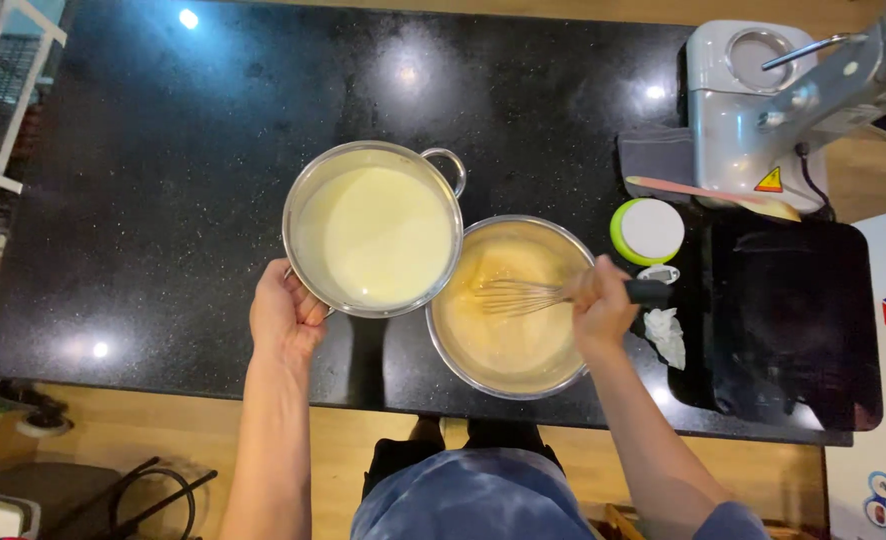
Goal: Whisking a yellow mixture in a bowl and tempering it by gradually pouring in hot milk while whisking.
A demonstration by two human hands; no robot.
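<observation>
Left hand (285, 318) grips the handle of a steel pot (373, 228) of pale cream, tilted over the bowl (511, 308); right hand (601, 306) clutches a whisk (523, 297) in yellow batter. A green-rimmed lid (648, 231), crumpled tissue (666, 334) and stand mixer (763, 110) crowd the black counter (163, 180).

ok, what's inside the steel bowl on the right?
The steel bowl holds a yellow-orange batter and the wire head of a whisk, gripped by the right hand. The batter covers the bowl's bottom, so anything beneath it is hidden.
</observation>
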